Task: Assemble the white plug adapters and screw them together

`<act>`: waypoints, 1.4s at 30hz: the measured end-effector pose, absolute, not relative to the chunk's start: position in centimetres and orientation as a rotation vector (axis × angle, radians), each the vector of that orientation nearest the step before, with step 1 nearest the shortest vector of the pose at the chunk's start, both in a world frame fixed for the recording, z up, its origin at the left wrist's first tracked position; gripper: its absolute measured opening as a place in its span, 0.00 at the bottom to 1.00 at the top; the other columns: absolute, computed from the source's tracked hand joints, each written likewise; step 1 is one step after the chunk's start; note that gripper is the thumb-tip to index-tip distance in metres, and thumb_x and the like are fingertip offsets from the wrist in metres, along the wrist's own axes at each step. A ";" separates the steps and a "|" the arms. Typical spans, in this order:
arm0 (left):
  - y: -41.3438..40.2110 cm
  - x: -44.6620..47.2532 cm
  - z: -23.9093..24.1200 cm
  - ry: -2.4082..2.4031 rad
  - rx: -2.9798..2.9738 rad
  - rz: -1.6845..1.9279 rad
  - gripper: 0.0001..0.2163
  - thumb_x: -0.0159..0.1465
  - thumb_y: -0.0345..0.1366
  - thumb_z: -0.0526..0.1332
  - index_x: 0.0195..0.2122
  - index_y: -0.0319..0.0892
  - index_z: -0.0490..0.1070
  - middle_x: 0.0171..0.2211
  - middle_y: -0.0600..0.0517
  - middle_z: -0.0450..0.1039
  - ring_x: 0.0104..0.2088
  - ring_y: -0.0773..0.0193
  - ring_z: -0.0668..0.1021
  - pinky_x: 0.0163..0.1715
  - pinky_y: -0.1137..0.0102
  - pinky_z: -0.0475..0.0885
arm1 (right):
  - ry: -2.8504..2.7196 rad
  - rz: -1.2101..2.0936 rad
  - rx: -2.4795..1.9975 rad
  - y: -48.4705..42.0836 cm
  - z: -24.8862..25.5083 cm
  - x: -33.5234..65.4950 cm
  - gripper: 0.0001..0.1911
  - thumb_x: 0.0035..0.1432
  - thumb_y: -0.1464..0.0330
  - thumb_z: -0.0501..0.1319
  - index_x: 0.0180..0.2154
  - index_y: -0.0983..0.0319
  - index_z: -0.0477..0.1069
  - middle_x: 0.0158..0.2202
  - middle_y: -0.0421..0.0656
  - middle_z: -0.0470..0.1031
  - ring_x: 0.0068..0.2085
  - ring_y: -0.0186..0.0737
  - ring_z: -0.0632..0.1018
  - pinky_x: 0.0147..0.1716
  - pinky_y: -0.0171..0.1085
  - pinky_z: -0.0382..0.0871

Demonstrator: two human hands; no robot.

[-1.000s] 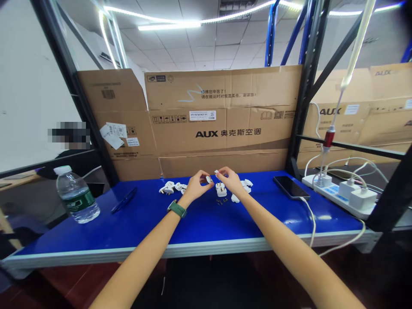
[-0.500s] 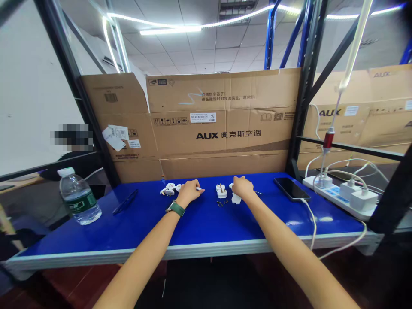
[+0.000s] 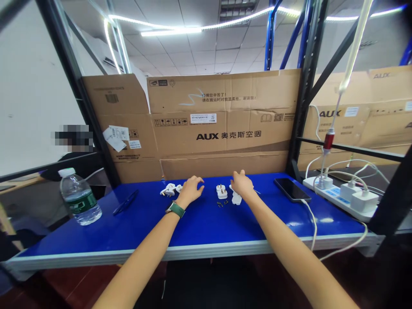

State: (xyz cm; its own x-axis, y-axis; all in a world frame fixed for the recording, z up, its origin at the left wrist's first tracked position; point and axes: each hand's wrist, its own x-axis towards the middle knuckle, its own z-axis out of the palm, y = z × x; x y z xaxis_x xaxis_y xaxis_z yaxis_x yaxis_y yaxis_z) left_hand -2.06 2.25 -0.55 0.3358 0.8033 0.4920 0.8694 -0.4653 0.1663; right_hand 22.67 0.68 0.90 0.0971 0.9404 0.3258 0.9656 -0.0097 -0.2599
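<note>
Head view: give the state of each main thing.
Bare left hand: open, fingers apart, nothing visible in its grip
Bare right hand: fingers bent, grip hidden
White plastic plugs with metal pins: set down
Small brass-coloured metal pieces: lying loose
Clear plastic bottle with green label: upright, capped, partly filled
Black rectangular phone: flat, screen dark, white cable attached
White plastic power strip: white chargers plugged in

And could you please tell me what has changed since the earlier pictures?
The left hand moved left, toward the white plug pieces; it is now open, having let go of a small white piece. The right hand moved right, by the other white parts; whether it holds anything is hidden. The central white plugs, brass-coloured bits and phone stayed put.
</note>
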 end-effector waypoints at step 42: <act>-0.7 0.3 0.7 -0.927 -3.752 -0.274 0.25 0.53 0.49 0.73 0.49 0.42 0.79 0.37 0.49 0.79 0.26 0.69 0.71 0.27 0.74 0.65 | -1.197 1.734 -0.257 -0.8 2.9 21.7 0.33 0.67 0.50 0.54 0.20 0.59 0.40 0.16 0.34 0.41 0.19 0.32 0.44 0.18 0.34 0.43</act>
